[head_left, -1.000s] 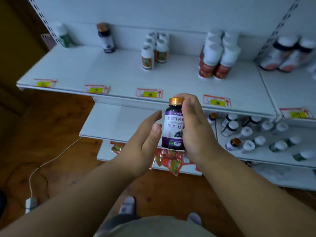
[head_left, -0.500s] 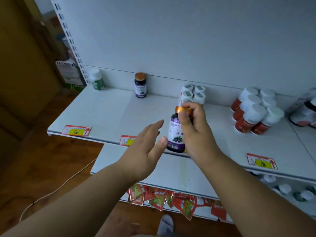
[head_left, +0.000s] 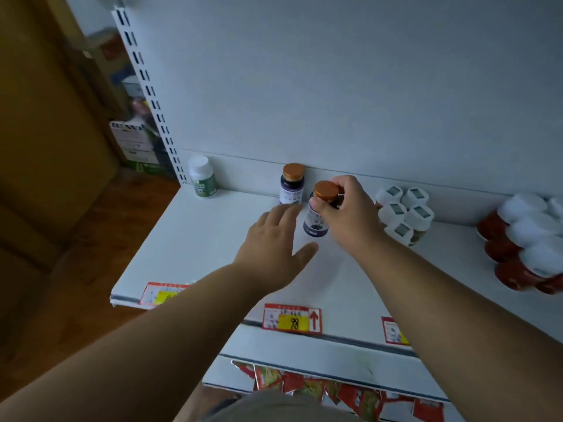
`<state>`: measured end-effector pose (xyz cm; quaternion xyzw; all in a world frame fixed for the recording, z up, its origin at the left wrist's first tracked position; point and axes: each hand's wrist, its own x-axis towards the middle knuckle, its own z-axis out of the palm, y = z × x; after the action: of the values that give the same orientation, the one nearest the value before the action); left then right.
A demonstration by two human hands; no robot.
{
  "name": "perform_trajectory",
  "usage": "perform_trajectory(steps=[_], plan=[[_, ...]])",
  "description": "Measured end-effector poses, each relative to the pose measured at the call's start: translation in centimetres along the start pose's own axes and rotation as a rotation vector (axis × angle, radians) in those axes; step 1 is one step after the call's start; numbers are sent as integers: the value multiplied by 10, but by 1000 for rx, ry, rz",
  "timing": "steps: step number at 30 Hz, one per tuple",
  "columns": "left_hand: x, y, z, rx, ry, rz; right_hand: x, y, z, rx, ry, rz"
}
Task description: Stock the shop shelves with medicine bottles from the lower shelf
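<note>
Fingers (head_left: pixel 327 208) of the right hand (head_left: pixel 353 217) pinch a purple-labelled bottle's (head_left: pixel 316 222) copper cap.

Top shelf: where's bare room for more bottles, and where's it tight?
Free: the shelf front-left, between the green bottle and the price tags. Tight: right side, where the white-cap cluster and red bottles crowd the right hand holding the purple bottle.

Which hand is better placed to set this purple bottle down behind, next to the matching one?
Right hand: it already grips the purple bottle by its cap, just before the matching bottle. Left hand is open.
</note>
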<state>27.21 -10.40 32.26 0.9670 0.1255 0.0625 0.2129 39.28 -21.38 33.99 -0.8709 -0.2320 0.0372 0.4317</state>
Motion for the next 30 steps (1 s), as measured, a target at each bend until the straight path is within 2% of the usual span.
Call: perform_trajectory(steps=[4, 7, 13, 21, 30], plan=[[34, -30, -11, 113, 17, 212, 28, 4, 23, -30, 91, -16], [55, -46, -17, 184, 48, 275, 42, 12, 35, -114, 141, -71], [74, -62, -17, 251, -49, 316, 55, 10, 45, -188, 159, -10], [79, -61, -18, 177, -62, 318, 58, -1, 41, -252, 144, 114], [2, -12, -16, 67, 17, 277, -42, -17, -10, -248, 183, 59]])
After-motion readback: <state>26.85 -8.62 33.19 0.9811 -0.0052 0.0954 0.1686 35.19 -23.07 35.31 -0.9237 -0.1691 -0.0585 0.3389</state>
